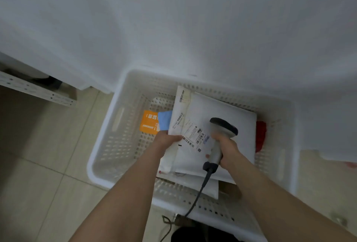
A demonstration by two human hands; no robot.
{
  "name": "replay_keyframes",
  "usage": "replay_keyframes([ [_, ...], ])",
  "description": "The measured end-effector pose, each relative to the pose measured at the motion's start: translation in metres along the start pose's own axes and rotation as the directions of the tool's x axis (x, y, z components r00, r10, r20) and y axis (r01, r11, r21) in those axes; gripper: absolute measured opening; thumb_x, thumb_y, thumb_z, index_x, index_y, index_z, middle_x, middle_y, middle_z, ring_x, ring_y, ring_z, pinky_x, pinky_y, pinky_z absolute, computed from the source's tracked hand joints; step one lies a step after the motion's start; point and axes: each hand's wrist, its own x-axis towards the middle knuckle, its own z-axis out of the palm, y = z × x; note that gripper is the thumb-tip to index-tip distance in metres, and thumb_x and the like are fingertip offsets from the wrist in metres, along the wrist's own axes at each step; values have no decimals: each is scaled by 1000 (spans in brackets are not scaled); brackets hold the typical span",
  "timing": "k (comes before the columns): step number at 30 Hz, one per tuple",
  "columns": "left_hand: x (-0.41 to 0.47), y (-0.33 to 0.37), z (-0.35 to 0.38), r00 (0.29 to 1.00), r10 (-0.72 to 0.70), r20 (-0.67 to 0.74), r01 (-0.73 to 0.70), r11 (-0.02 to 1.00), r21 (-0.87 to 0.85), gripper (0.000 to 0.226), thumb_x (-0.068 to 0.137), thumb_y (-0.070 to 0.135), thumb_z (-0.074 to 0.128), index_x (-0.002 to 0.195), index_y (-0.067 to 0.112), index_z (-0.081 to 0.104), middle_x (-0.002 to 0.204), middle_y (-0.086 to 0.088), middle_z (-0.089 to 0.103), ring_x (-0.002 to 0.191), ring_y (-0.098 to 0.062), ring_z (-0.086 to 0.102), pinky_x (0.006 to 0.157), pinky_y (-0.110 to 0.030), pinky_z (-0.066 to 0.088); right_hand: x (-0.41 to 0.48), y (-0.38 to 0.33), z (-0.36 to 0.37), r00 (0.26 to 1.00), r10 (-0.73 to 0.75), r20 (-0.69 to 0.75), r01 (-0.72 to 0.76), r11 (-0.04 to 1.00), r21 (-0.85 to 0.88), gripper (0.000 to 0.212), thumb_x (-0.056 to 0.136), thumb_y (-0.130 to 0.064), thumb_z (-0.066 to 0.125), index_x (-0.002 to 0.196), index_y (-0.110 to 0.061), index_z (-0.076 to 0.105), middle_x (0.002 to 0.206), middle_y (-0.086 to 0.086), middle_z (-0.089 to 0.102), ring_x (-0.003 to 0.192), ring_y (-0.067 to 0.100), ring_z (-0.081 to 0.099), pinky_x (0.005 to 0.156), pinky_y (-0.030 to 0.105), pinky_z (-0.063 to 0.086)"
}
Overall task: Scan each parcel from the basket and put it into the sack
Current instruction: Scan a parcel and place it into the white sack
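My left hand (167, 139) grips the left edge of a white padded parcel (199, 110) and holds it over the white perforated basket (116, 141). A shipping label with barcodes (195, 137) faces up on the parcel. My right hand (228, 149) holds a grey handheld scanner (222, 135) by its handle, its dark head just above the label. The scanner's cable (199, 193) runs down toward me. More parcels lie in the basket: an orange one (149, 122), a blue one (164, 120), a red one (260, 137) and a white one (201, 185) underneath.
The large white sack (173, 25) fills the upper part of the view, right behind the basket. A perforated metal shelf edge (36, 91) stands at the left. Beige floor tiles (38, 164) lie left of the basket.
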Motion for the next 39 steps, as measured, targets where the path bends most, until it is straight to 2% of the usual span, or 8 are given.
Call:
replay_keyframes([
  [3, -54, 36, -1, 997, 33, 63, -32, 999, -15, 35, 87, 10, 67, 121, 2, 58, 116, -17, 65, 93, -29, 64, 82, -39, 53, -54, -13, 0, 999, -43, 13, 43, 999, 1, 6, 88, -2, 63, 91, -5, 59, 90, 13, 64, 72, 23, 62, 64, 33, 52],
  [11, -227, 143, -22, 997, 73, 3, -72, 988, -140, 35, 94, 0, 44, 129, 1, 44, 106, -20, 57, 93, -33, 59, 75, -43, 50, -247, -61, -1, 974, -226, 6, 225, 968, -106, 9, 86, 4, 60, 84, -5, 57, 75, 12, 61, 61, 20, 58, 52, 29, 45],
  [16, -328, 202, -49, 994, 101, -42, -108, 948, -299, 12, 93, 4, 42, 103, 2, 49, 78, -14, 54, 66, -23, 56, 72, -35, 51, -352, -89, -6, 949, -309, 60, 315, 929, -192, 22, 83, 8, 55, 102, -2, 56, 78, 11, 55, 66, 21, 54, 55, 31, 45],
  [21, -408, 236, -79, 985, 147, -96, -175, 845, -506, 21, 87, -1, 39, 107, 2, 44, 78, -14, 51, 65, -21, 56, 37, -28, 50, -428, -99, -5, 886, -436, 160, 462, 864, -201, 44, 79, 8, 63, 121, -1, 56, 101, 12, 62, 92, 28, 58, 82, 41, 50],
  [24, -463, 248, -93, 979, 158, -128, -203, 761, -616, 22, 87, -2, 41, 108, -1, 48, 82, -14, 54, 66, -22, 58, 51, -31, 56, -470, -105, -5, 807, -560, 190, 581, 810, -80, 43, 76, 3, 75, 116, -6, 62, 108, 9, 65, 105, 28, 59, 96, 46, 49],
  [26, -503, 254, -99, 979, 158, -128, -203, 702, -683, 8, 90, -1, 42, 87, -4, 49, 75, -14, 55, 62, -23, 57, 68, -33, 56, -498, -108, -7, 760, -618, 200, 632, 775, -7, 39, 74, -1, 79, 109, -9, 64, 102, 6, 68, 103, 27, 62, 97, 45, 49],
  [32, -611, 260, -114, 965, 219, -144, -249, 589, -769, 20, 92, 0, 47, 73, -5, 50, 72, -18, 59, 62, -28, 60, 72, -33, 57, -566, -114, -11, 671, -686, 281, 691, 717, 98, 24, 78, -7, 77, 94, -13, 60, 83, 2, 62, 73, 18, 57, 75, 37, 49],
  [39, -679, 254, -143, 911, 346, -225, -404, 636, -657, 18, 88, -3, 40, 72, -1, 48, 71, -14, 56, 65, -24, 59, 67, -36, 58, -632, -109, 11, 658, -708, 257, 692, 703, 165, 19, 79, 7, 64, 72, -9, 57, 62, 7, 53, 55, 17, 49, 62, 31, 44],
])
